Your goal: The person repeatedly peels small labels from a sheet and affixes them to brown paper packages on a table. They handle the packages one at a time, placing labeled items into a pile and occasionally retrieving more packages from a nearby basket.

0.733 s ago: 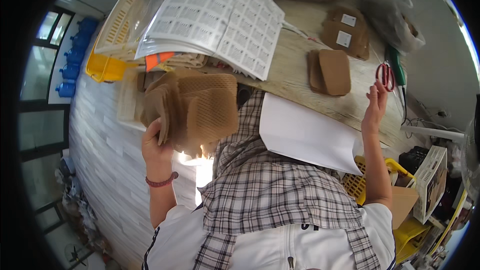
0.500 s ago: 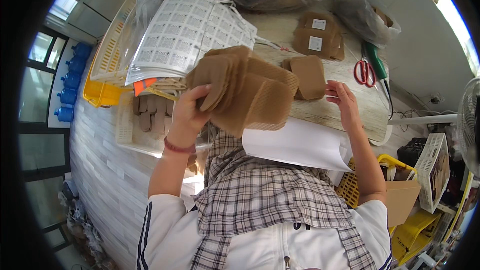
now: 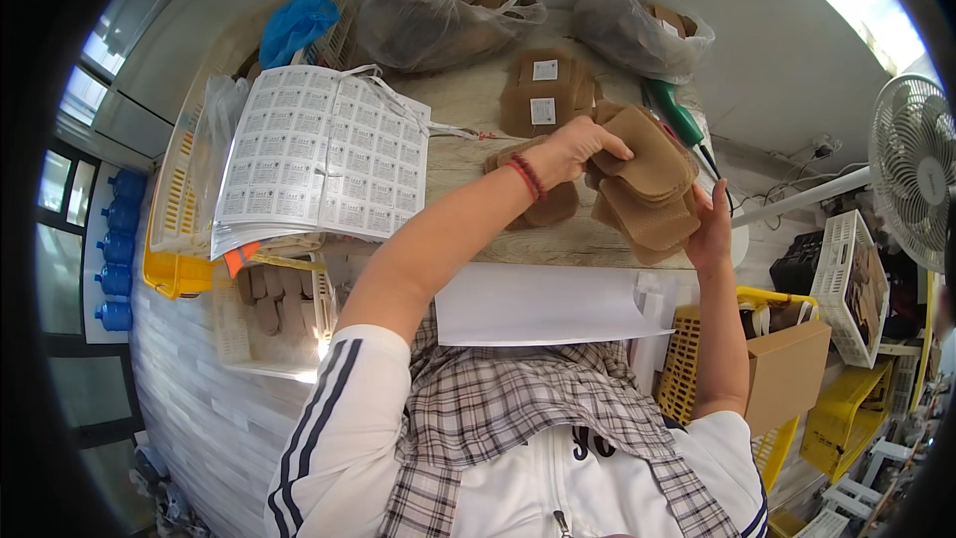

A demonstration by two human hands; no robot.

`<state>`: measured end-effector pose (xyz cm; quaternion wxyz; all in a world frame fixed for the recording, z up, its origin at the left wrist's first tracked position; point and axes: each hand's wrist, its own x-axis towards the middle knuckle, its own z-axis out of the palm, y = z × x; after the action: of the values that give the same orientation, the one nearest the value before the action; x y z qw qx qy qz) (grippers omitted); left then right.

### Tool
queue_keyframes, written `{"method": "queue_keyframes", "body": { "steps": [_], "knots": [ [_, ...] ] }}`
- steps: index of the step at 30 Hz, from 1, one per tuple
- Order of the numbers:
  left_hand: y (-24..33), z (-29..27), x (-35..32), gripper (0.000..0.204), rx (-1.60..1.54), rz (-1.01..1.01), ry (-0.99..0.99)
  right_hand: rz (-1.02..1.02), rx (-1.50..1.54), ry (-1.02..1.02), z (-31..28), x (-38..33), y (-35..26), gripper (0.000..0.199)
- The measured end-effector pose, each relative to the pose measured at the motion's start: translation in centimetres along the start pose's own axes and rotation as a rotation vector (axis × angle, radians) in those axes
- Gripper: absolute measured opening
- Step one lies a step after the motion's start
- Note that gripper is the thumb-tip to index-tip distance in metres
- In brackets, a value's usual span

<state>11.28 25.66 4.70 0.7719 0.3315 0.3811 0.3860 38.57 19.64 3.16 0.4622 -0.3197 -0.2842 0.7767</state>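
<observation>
Brown pads [image 3: 652, 159]: several, count unclear | hands [image 3: 581, 146]: 2 | green tool [image 3: 677, 118]: 1

Premises: small workshop, apparently. Evidence: brown pads [image 3: 649, 157] at the left hand [image 3: 578, 146] and right hand [image 3: 710, 232]; label sheets [image 3: 324, 159] left of both; green-handled tool [image 3: 677, 120] beyond the right hand; loaded white crate [image 3: 835, 284] to its right.

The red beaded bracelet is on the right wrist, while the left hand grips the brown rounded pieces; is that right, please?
Not quite: the head view shows the red beaded bracelet on the wrist of the left hand, which grips the brown rounded pieces.
</observation>
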Motion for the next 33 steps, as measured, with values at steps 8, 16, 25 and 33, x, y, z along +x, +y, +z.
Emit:
{"method": "queue_keyframes", "body": {
  "steps": [8,16,25,33],
  "knots": [
    [-2.9,0.5,5.7,0.069,0.561,0.172,0.282,-0.092,-0.465,0.329,-2.1,-0.7,1.8,0.071],
    [3.9,-8.9,1.4,0.046,1.427,0.655,0.746,-0.223,-0.664,0.381,-3.4,-0.5,3.4,0.069],
    [5.1,-14.0,1.3,0.010,0.883,0.309,0.555,-0.249,-0.702,0.433,-4.2,-1.4,2.4,0.060],
    [6.9,-10.1,0.1,0.023,0.378,0.401,0.782,-0.647,-1.322,0.550,-0.4,0.2,-0.9,0.060]
  ]
}}
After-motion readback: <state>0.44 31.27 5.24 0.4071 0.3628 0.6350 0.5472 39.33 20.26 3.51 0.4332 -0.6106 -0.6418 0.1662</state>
